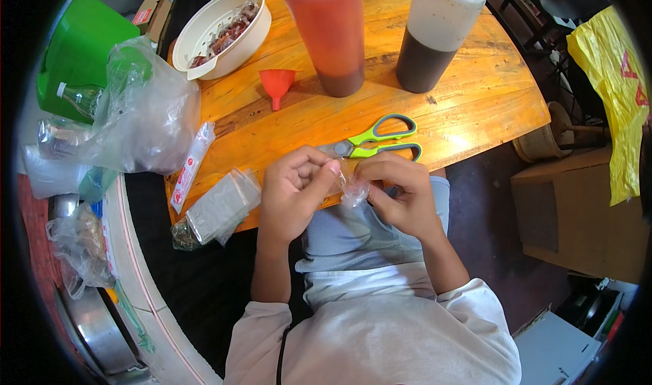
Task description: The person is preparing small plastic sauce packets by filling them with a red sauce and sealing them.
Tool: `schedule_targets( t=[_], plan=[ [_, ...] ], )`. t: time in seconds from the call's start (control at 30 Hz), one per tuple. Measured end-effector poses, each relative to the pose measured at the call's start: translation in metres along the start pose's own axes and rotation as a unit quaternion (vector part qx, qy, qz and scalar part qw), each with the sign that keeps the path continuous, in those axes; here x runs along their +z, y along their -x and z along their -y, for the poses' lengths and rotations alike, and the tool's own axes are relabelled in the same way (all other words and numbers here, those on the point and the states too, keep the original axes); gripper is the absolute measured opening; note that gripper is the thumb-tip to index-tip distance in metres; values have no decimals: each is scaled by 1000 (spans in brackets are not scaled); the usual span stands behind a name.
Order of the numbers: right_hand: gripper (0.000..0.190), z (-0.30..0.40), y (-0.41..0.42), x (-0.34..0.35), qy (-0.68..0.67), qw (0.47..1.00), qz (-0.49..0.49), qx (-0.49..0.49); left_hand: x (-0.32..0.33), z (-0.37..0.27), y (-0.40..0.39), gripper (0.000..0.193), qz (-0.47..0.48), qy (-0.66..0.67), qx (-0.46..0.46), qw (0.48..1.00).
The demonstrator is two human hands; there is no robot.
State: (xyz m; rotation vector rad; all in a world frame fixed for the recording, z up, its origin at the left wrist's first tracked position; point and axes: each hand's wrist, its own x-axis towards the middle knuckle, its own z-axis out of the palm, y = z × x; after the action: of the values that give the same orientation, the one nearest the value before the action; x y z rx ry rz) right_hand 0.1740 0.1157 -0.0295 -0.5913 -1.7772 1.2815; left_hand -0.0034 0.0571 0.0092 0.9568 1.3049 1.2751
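Note:
Between my two hands, over the table's near edge, is a small crumpled piece of clear plastic (354, 191). My left hand (300, 186) pinches its left side between thumb and fingers, and my right hand (400, 191) grips it from the right. Just beyond the hands lie green-and-grey scissors (379, 138), handles to the right, their blades partly hidden by my left hand. A small red funnel (276, 87) rests farther back. Two tall squeeze bottles stand behind: a reddish one (331, 38) and a translucent one holding dark liquid (433, 44). Packs of small plastic bags (221, 209) lie left of my hands.
A cream oval basin (232, 61) holding dark red pieces stands at the table's back left. A large clear plastic bag (147, 115) and a green bin (84, 49) are at the left. Right of the wooden table (489, 94) are a cardboard box (580, 207) and a yellow bag (611, 100).

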Motion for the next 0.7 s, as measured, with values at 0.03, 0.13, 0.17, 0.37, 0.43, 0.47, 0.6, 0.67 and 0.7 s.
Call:
schedule_targets(
  t=[0.03, 0.13, 0.17, 0.37, 0.43, 0.47, 0.6, 0.67, 0.7],
  plan=[
    [15, -3, 1, -1, -46, 999, 5, 27, 0, -1, -1, 8, 1, 0, 0, 1000],
    [13, -7, 3, -1, -144, 988, -21, 58, -2, -3, -2, 9, 12, 31, -12, 999],
    [13, -7, 2, -3, -144, 988, -21, 58, -2, -3, -3, 9, 13, 29, -7, 999],
    [12, -5, 3, -3, -186, 979, -28, 80, -4, 0, -4, 12, 19, 61, -11, 998],
    [12, -6, 3, -3, -217, 971, -40, 96, -4, 3, -5, 13, 2, 70, -3, 998],
    [12, -6, 3, -3, -217, 971, -40, 96, -5, 5, -5, 14, 22, 43, 15, 999],
    [16, -3, 2, -3, -252, 960, -6, 122, -13, 1, -4, 15, 61, 1, -26, 998],
    [16, -1, 1, -4, -268, 954, 9, 131, -13, 4, -3, 18, 6, -44, 19, 999],
    [16, -1, 0, -5, -265, 953, 9, 149, -10, 4, -3, 21, -46, -88, 63, 993]
  ],
)
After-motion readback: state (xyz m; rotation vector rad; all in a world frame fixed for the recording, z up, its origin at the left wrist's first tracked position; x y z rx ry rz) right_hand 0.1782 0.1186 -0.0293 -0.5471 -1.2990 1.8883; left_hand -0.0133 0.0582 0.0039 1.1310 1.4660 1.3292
